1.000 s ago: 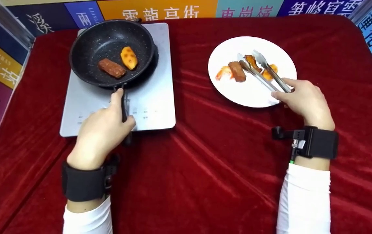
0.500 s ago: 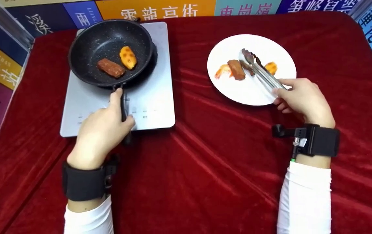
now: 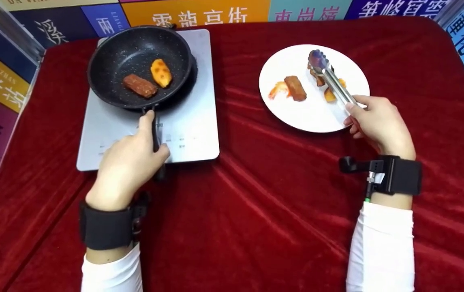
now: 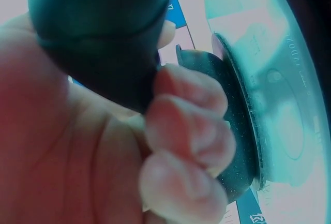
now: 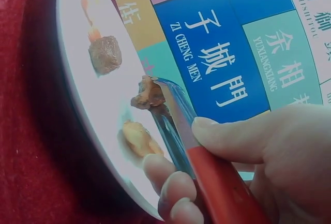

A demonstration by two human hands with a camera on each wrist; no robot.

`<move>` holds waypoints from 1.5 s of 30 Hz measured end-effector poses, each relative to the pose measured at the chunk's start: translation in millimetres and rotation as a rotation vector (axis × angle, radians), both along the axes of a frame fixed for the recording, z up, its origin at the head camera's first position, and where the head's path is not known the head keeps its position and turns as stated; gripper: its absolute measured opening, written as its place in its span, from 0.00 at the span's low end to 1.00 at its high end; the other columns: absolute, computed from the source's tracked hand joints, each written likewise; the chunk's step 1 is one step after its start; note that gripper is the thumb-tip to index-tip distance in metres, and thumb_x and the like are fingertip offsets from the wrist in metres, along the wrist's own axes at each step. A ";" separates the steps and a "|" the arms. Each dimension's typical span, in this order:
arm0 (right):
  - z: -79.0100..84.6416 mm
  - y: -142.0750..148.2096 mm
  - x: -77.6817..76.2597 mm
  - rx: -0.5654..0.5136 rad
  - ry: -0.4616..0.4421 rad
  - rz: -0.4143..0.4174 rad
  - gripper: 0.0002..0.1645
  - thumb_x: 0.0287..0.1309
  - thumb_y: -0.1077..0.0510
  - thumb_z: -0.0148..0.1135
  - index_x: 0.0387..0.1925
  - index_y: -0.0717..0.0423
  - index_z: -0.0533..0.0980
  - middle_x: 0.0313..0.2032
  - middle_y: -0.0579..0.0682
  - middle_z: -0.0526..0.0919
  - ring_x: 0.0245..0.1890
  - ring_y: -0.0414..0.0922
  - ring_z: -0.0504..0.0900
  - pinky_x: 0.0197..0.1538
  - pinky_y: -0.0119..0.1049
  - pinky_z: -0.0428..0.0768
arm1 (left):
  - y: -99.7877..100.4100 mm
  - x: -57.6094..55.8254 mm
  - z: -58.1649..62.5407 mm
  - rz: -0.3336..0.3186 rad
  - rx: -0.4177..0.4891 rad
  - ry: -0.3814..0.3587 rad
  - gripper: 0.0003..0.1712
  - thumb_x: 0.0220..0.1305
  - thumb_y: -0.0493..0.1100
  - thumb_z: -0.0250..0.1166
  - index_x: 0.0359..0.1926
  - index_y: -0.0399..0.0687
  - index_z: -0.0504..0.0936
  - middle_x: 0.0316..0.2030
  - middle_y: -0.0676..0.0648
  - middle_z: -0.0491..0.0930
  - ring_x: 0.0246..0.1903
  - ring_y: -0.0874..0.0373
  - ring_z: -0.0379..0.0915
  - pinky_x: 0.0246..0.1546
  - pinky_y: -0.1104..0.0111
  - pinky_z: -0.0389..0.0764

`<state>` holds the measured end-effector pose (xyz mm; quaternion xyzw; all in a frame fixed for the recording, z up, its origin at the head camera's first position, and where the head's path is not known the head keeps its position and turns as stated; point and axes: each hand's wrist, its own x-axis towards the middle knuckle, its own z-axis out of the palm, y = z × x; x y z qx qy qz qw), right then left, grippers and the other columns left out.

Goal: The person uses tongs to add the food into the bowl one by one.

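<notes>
My left hand grips the black handle of a frying pan. A browned meat piece and a spotted yellow slice lie in the pan. My right hand holds metal tongs over a white plate. Between the tong tips is a browned food piece, partly hidden by them. Still on the plate are a brown block, an orange-and-white, shrimp-like piece and a yellow piece, which the tongs partly cover in the head view.
Under the pan is a silver induction cooker with printed controls. A wrinkled dark red cloth covers the table. Colourful panels with large characters stand along the back and sides.
The tongs have closed on a browned food piece, and their tips have moved toward the back of the plate with it. My left hand and the pan stay where they were.
</notes>
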<state>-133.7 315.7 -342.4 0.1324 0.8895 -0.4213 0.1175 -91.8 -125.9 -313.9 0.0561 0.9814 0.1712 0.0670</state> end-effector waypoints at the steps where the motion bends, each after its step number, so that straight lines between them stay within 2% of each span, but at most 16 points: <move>1: 0.6 -0.2 -0.2 -0.002 0.007 -0.004 0.32 0.61 0.47 0.47 0.63 0.56 0.60 0.29 0.58 0.79 0.18 0.43 0.75 0.25 0.37 0.77 | 0.1 -0.1 0.6 0.002 0.000 0.001 0.42 0.54 0.48 0.51 0.68 0.44 0.46 0.18 0.41 0.73 0.14 0.49 0.66 0.13 0.60 0.61; 14: 4.6 -6.4 -0.2 -0.028 0.100 -0.063 0.25 0.60 0.49 0.50 0.56 0.53 0.69 0.27 0.56 0.79 0.17 0.42 0.74 0.22 0.35 0.76 | 0.6 0.3 -0.4 0.009 -0.010 -0.002 0.42 0.53 0.49 0.51 0.68 0.44 0.47 0.18 0.41 0.73 0.14 0.49 0.66 0.13 0.59 0.62; 22: 11.3 -20.2 -2.9 -0.005 0.153 -0.055 0.23 0.60 0.49 0.50 0.55 0.50 0.70 0.28 0.55 0.79 0.19 0.44 0.75 0.21 0.33 0.75 | -1.0 0.2 -0.2 0.014 -0.006 -0.013 0.42 0.54 0.49 0.51 0.68 0.44 0.47 0.18 0.41 0.74 0.14 0.49 0.66 0.13 0.59 0.62; 32: 16.2 -43.2 -4.2 0.017 0.231 -0.011 0.22 0.59 0.49 0.51 0.54 0.48 0.71 0.27 0.54 0.79 0.18 0.46 0.74 0.21 0.33 0.75 | -1.5 1.3 -0.7 0.018 -0.005 -0.024 0.42 0.54 0.49 0.51 0.68 0.45 0.46 0.18 0.42 0.73 0.14 0.49 0.66 0.13 0.60 0.62; 36: 19.4 -51.1 -4.1 0.095 0.297 0.040 0.16 0.60 0.48 0.50 0.47 0.48 0.74 0.26 0.53 0.79 0.18 0.46 0.75 0.20 0.33 0.75 | -0.8 1.5 -0.3 0.017 -0.013 0.005 0.41 0.53 0.48 0.51 0.68 0.44 0.48 0.17 0.42 0.72 0.14 0.48 0.66 0.14 0.59 0.62; 39: 21.3 -58.0 -4.0 0.153 0.329 0.077 0.15 0.60 0.47 0.48 0.47 0.45 0.74 0.25 0.51 0.79 0.19 0.47 0.76 0.19 0.32 0.75 | -0.3 1.6 0.1 0.012 -0.021 0.020 0.41 0.53 0.48 0.51 0.67 0.43 0.49 0.16 0.42 0.72 0.14 0.48 0.66 0.14 0.58 0.62; 45: 23.9 -73.0 -2.7 0.190 0.371 0.126 0.20 0.61 0.46 0.47 0.54 0.40 0.70 0.26 0.49 0.78 0.18 0.46 0.76 0.18 0.30 0.74 | 1.7 0.1 1.2 0.015 -0.026 0.005 0.41 0.54 0.49 0.51 0.68 0.44 0.48 0.17 0.42 0.72 0.15 0.48 0.66 0.15 0.58 0.62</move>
